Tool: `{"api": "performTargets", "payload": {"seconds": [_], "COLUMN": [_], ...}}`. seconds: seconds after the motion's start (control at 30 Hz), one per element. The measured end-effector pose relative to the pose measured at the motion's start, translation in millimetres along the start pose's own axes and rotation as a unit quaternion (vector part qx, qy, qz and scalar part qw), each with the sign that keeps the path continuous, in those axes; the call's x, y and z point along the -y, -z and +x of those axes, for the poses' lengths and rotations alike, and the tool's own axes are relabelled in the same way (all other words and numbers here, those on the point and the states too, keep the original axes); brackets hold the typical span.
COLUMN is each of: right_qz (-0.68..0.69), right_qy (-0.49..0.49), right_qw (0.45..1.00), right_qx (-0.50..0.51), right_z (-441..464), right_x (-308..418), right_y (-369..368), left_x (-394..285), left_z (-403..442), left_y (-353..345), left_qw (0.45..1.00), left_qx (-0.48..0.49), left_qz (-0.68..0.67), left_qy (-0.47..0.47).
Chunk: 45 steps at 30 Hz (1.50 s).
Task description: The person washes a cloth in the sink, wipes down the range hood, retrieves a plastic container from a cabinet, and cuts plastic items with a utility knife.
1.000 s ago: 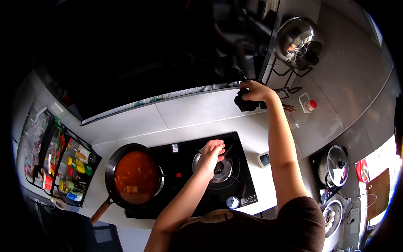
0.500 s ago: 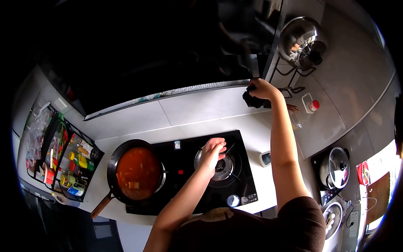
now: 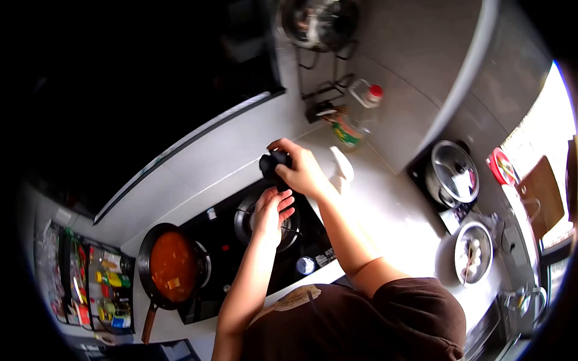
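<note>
Mid-frame, the right hand (image 3: 301,171) is gripping a black object (image 3: 274,166) near the unclenched left hand (image 3: 269,212), likely needing steady control.

Red-capped bottle (image 3: 363,114), lidded pot (image 3: 453,173), red container (image 3: 497,165), metal bowl (image 3: 448,260), assorted small bottles (image 3: 113,279)

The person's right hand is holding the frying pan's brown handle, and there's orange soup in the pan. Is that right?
Not quite: the right hand is holding a black object, not the brown handle, as the head view shows. The frying pan does have orange soup in it.
</note>
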State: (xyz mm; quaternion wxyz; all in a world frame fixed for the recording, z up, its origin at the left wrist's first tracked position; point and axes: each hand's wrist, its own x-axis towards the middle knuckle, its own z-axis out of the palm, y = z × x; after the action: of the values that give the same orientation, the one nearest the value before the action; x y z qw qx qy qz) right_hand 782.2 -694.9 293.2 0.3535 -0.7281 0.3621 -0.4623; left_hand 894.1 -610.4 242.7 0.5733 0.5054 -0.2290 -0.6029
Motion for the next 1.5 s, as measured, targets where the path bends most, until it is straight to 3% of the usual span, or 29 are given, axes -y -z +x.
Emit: {"api": "performTargets", "payload": {"seconds": [0.17, 0.27, 0.4, 0.5, 0.57, 0.6, 0.7, 0.87, 0.97, 1.1, 1.23, 1.4, 1.5], "right_qz": [0.007, 0.049, 0.003, -0.057, -0.082, -0.100, -0.019, 0.142, 0.142, 0.131, 0.218, 0.227, 0.256], "right_qy": [0.004, -0.061, -0.107, -0.139, -0.217, -0.194, -0.274, -0.226, -0.178, -0.175, -0.177, -0.169, -0.170], "right_qw": [0.997, 0.983, 0.944, 0.916, 0.888, 0.881, 0.808, 0.702, 0.667, 0.665, 0.599, 0.619, 0.598], "right_qx": [-0.073, -0.167, -0.311, -0.372, -0.396, -0.420, -0.521, -0.660, -0.709, -0.714, -0.750, -0.733, -0.741], "right_z": [-84.1, -157.5, -287.2, -386.8, -454.2, -486.0, -570.5, -663.8, -712.7, -784.6, -862.1, -939.7, -965.8], "right_x": [11.2, 21.7, 45.2, 49.9, 68.6, 73.4, 99.2, 122.5, 116.0, 119.0, 116.9, 114.9, 102.6], "right_y": [69.9, 116.6, 152.5, 166.1, 178.7, 183.8, 191.5, 204.4, 229.7, 286.4, 360.0, 423.2, 439.2], "left_x": [28.6, 65.6, 118.9, 183.9, 214.5, 223.1, 243.3, 284.9, 320.1, 383.3, 462.0, 536.0, 559.0], "left_z": [-32.6, -64.1, -133.7, -177.1, -216.1, -237.8, -290.1, -348.3, -385.7, -446.6, -508.7, -584.2, -607.0], "left_y": [-60.3, -94.3, -128.2, -139.7, -150.9, -156.9, -175.8, -208.3, -233.7, -283.0, -351.2, -415.2, -436.0], "left_qw": [0.990, 0.973, 0.919, 0.865, 0.828, 0.812, 0.764, 0.732, 0.719, 0.696, 0.693, 0.651, 0.638], "left_qx": [0.140, 0.219, 0.359, 0.436, 0.470, 0.482, 0.526, 0.556, 0.562, 0.580, 0.579, 0.589, 0.591], "left_qz": [0.032, 0.062, 0.119, 0.135, 0.157, 0.162, 0.213, 0.256, 0.276, 0.298, 0.297, 0.328, 0.333], "left_qy": [0.015, 0.047, 0.115, 0.209, 0.263, 0.285, 0.306, 0.298, 0.302, 0.302, 0.310, 0.348, 0.365]}}
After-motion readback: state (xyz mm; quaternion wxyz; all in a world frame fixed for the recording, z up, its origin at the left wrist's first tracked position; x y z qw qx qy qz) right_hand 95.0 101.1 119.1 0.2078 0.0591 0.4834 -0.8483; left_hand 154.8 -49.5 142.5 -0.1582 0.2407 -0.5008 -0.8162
